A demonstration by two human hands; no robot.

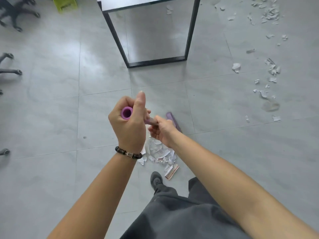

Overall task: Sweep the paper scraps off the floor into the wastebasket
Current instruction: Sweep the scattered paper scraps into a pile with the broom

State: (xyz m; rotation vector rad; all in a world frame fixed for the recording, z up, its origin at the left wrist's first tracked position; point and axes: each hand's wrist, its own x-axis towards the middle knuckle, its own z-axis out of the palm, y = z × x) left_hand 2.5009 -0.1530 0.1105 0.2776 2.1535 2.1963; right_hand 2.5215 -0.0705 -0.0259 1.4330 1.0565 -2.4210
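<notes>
I hold a purple broom by its handle point(127, 113). My left hand point(129, 125) grips the open top end, thumb up. Lower on the shaft, my right hand point(161, 131) is closed around it. The broom's purple head point(172, 120) shows on the floor just beyond my right hand. A heap of white paper scraps point(159, 155) lies below my hands, close to my shoe. More scraps point(271, 75) trail down the right side of the floor, with a denser patch point(269, 12) at the top right. No wastebasket is clearly in view.
A black metal table frame point(156, 62) stands ahead on the grey tiles. Office chair bases with castors point(17, 14) sit at the left edge. A lime-green plastic object point(64, 4) is at the top left. My dark shoe point(156, 180) and grey trouser leg are below.
</notes>
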